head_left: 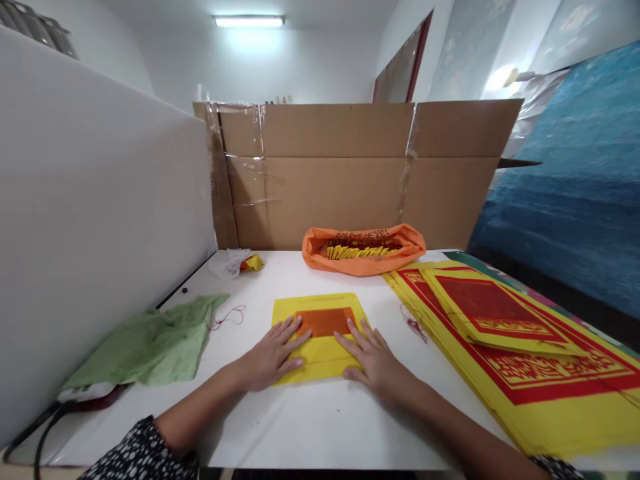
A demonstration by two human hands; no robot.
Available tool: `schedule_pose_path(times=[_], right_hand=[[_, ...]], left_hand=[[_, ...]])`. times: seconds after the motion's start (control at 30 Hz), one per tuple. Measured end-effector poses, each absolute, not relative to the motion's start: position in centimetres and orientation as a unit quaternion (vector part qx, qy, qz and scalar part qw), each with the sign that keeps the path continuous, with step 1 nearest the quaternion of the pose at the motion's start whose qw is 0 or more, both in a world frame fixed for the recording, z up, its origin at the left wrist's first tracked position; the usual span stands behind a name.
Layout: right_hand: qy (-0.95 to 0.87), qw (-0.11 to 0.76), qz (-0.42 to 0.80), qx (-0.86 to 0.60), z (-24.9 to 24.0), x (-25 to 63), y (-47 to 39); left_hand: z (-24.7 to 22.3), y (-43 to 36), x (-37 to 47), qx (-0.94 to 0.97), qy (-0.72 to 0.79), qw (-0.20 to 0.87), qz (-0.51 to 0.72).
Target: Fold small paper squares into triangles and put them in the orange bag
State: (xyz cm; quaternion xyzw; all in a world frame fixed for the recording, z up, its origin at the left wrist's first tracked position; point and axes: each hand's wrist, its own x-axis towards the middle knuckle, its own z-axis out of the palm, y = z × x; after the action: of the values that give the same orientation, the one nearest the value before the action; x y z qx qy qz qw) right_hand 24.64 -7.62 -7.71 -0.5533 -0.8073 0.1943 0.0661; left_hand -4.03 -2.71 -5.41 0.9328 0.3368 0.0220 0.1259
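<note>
A yellow cloth or paper piece (315, 370) with an orange-red rectangle in its middle lies flat on the white table. My left hand (273, 353) rests on its left side, fingers spread, some fingertips on the edge of the orange-red part. On its right side lies my right hand (373, 360), also spread flat, fingertips at the rectangle's right end. Neither hand grasps anything. Whether the piece is one layer or folded over, I cannot tell.
To the right lie stacked yellow sheets (520, 320) printed in red. An orange bag (365, 267) of folded yellow pieces stands at the back before a cardboard wall (330, 180). A green cloth (155, 340), red threads (227, 319) and a clear plastic bag (230, 263) lie left.
</note>
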Motion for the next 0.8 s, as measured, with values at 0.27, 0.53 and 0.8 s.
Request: schedule_pose_path(times=[0.27, 0.53, 0.8], right_hand=[[-0.792, 0.036, 0.199, -0.576, -5.3, 23.9, -7.1], [-0.827, 0.086, 0.211, -0.513, -6.1, 20.2, -6.9], [-0.826, 0.109, 0.252, -0.493, -5.6, 22.0, -4.9]], left_hand=[[-4.5, -1.9, -4.7, 0.929, 0.344, 0.111, 0.076], [-4.5, -1.5, -4.9, 0.935, 0.336, 0.082, 0.082], [-5.1, -1.0, -5.7, 0.939, 0.322, 0.051, 0.104]])
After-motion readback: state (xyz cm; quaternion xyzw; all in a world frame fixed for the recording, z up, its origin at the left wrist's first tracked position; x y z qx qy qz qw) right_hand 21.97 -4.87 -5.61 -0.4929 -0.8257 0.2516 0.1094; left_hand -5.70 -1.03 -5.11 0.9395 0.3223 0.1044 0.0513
